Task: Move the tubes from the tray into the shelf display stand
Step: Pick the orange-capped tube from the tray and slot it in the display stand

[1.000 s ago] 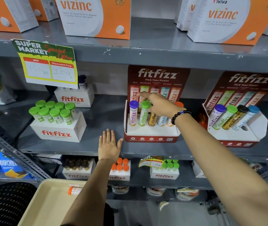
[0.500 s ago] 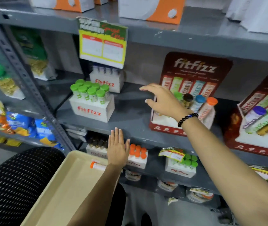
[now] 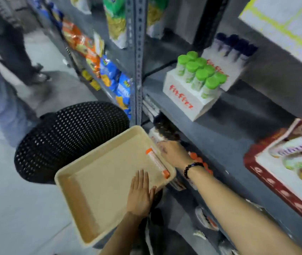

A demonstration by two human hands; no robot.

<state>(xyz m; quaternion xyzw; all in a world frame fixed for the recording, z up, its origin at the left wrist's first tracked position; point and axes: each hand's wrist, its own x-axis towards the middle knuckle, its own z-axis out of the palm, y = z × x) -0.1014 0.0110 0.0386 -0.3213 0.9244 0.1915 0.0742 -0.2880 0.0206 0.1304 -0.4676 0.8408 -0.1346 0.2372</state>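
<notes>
A beige tray [image 3: 95,183] rests on a black mesh chair, and one orange-capped tube [image 3: 157,163] lies along its right rim. My left hand [image 3: 140,195] lies flat with fingers spread on the tray's near right corner. My right hand [image 3: 173,152] hovers just right of the tube, beside the tray's rim, holding nothing; the frame is blurred. The red fitfizz display stand [image 3: 282,159] with several tubes sits on the shelf at the far right.
A white fitfizz box of green-capped tubes [image 3: 196,85] stands on the grey shelf [image 3: 225,129]. A metal upright post [image 3: 137,61] rises behind the tray. The black mesh chair [image 3: 67,137] is on the left. Snack packets [image 3: 109,72] hang further back. Another person's legs [image 3: 12,43] are at top left.
My right hand left the display stand and dropped to the tray beside the orange-capped tube. My left hand came down from the shelf edge onto the tray. The view swung left and down.
</notes>
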